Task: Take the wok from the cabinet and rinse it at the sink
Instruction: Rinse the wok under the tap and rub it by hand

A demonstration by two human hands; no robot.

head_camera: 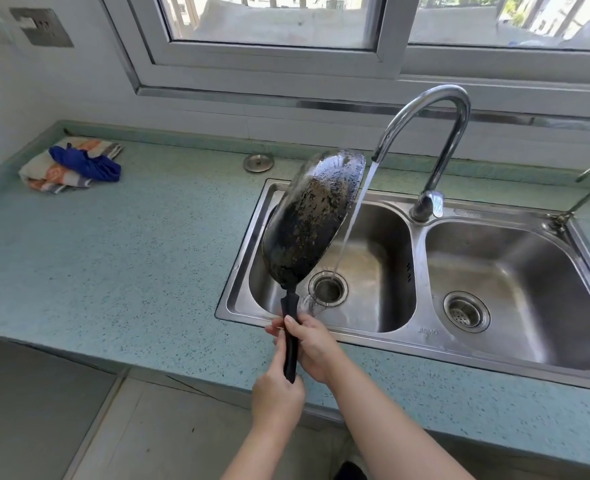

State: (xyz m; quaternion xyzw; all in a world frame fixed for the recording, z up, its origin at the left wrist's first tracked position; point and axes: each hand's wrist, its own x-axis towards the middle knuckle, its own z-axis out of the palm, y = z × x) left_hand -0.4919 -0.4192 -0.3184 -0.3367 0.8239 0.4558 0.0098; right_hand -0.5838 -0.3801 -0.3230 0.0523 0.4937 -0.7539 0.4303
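Note:
The black wok (312, 218) stands tilted almost on edge over the left basin of the steel double sink (420, 336), its scorched underside toward me. Both hands grip its black handle: my left hand (276, 398) holds the lower end, my right hand (309, 346) wraps the handle just above it. Water streams from the curved chrome faucet (435, 133) past the wok's right rim and down toward the left basin's drain (328, 289). The wok's inside faces away and is hidden.
A teal speckled countertop (130, 244) surrounds the sink. A crumpled striped towel with a blue cloth (70, 164) lies at the back left. A round steel cap (258, 162) sits behind the sink. A second thin tap (588, 188) rises at far right. A window runs along the back wall.

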